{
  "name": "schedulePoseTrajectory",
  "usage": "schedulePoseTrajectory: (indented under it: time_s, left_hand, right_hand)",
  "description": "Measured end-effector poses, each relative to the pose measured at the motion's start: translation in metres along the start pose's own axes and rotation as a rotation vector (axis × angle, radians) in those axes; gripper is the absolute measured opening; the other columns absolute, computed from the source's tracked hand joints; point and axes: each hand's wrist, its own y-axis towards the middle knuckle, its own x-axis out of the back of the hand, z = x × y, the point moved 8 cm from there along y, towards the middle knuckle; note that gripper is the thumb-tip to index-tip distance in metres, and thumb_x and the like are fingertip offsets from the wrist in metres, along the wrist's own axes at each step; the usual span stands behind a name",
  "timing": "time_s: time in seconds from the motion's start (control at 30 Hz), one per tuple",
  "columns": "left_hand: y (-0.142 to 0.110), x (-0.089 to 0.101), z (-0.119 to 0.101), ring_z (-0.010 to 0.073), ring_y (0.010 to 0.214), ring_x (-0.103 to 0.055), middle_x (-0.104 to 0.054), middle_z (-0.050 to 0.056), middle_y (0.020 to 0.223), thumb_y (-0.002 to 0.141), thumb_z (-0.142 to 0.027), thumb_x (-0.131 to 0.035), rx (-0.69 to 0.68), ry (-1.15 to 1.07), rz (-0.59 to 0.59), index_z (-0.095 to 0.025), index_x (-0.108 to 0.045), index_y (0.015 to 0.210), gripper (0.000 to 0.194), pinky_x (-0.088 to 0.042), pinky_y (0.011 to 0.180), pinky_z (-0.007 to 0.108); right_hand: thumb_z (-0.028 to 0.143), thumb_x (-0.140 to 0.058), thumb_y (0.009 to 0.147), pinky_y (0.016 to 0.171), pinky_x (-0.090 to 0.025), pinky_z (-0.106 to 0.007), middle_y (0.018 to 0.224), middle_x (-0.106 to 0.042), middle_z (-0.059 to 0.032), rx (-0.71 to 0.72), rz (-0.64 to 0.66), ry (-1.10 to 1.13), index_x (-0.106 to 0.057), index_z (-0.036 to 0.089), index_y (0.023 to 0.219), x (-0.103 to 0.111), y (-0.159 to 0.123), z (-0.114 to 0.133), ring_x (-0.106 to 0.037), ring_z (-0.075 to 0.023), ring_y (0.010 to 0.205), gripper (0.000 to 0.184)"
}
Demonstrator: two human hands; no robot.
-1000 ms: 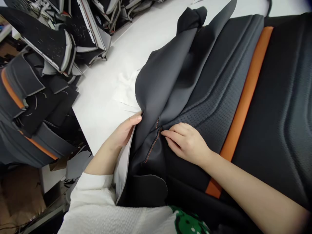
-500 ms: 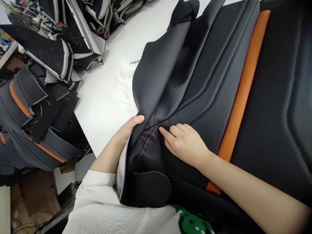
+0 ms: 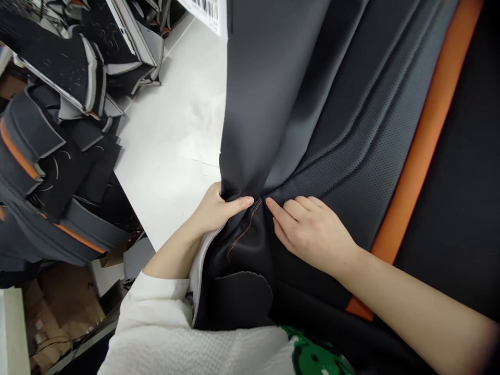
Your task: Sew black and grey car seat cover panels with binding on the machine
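Presumably to steady the stitching point(image 3: 247, 229), our left hand point(image 3: 217, 211) grips the cover point(image 3: 269, 99), though whether our right hand point(image 3: 312, 229) pinches it we cannot tell.

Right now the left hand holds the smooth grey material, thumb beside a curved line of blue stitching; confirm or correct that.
The curved line of stitching is orange, not blue, as the head view shows; the left hand holds the smooth grey material, thumb beside it.

The left hand point(image 3: 214, 211) has shifted nearer the stitching point(image 3: 242, 234); a barcode label point(image 3: 206, 10) now shows.
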Motion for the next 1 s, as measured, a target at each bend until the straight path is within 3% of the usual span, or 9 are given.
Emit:
schedulePoseTrajectory:
  time_s: [0.2,0.33,0.43,0.6,0.8,1.0]
  left_hand:
    - [-0.003,-0.013,0.011,0.0283,0.092,-0.066,-0.071,0.006,0.096,0.058,-0.019,-0.073,0.235,-0.549,0.038,-0.014,-0.065,0.107,0.050,-0.051,0.089,0.039]
    - [-0.013,-0.034,0.023,0.0316,0.092,-0.066,-0.072,0.010,0.089,0.065,-0.027,-0.064,0.477,-0.730,0.229,-0.009,-0.067,0.102,0.041,-0.053,0.086,0.041]
    - [-0.018,-0.041,0.031,0.0337,0.093,-0.066,-0.072,0.011,0.085,0.066,-0.032,-0.063,0.568,-0.779,0.342,-0.008,-0.068,0.097,0.040,-0.054,0.085,0.043]
    - [-0.012,-0.040,0.028,0.0348,0.094,-0.065,-0.072,0.012,0.087,0.064,-0.029,-0.065,0.489,-0.776,0.361,-0.008,-0.068,0.099,0.041,-0.054,0.085,0.044]
    - [-0.002,-0.026,0.013,0.0323,0.099,-0.064,-0.071,0.007,0.098,0.058,-0.021,-0.071,0.232,-0.712,0.148,-0.012,-0.063,0.110,0.053,-0.053,0.090,0.041]
    - [-0.002,-0.026,0.007,0.0332,0.103,-0.062,-0.071,0.008,0.100,0.056,-0.022,-0.072,0.204,-0.685,0.153,-0.012,-0.062,0.110,0.056,-0.051,0.093,0.042]
  right_hand:
    - [0.015,-0.051,0.087,0.058,-0.033,-0.030,0.064,-0.051,-0.0007,0.033,-0.045,0.026,-0.061,0.007,0.116,0.014,-0.001,-0.001,-0.043,-0.0142,0.061,0.031]
    - [0.015,-0.052,0.086,0.055,-0.031,-0.030,0.060,-0.048,0.0016,0.040,-0.086,0.035,-0.060,0.011,0.119,0.023,-0.004,-0.006,-0.041,-0.0135,0.058,0.034]
    - [0.015,-0.052,0.085,0.054,-0.031,-0.029,0.058,-0.047,0.0024,0.029,-0.107,0.051,-0.060,0.013,0.118,0.026,-0.004,-0.009,-0.040,-0.0131,0.058,0.034]
    - [0.013,-0.052,0.084,0.054,-0.031,-0.029,0.057,-0.046,0.0026,0.024,-0.117,0.070,-0.061,0.014,0.118,0.027,-0.004,-0.011,-0.041,-0.0129,0.057,0.035]
    - [0.014,-0.052,0.085,0.054,-0.031,-0.028,0.056,-0.046,0.0030,0.015,-0.104,0.071,-0.061,0.014,0.116,0.025,-0.004,-0.012,-0.041,-0.0125,0.057,0.032]
    - [0.013,-0.053,0.084,0.053,-0.031,-0.028,0.055,-0.044,0.0034,0.029,-0.117,0.092,-0.061,0.014,0.117,0.025,-0.006,-0.013,-0.041,-0.0124,0.056,0.034]
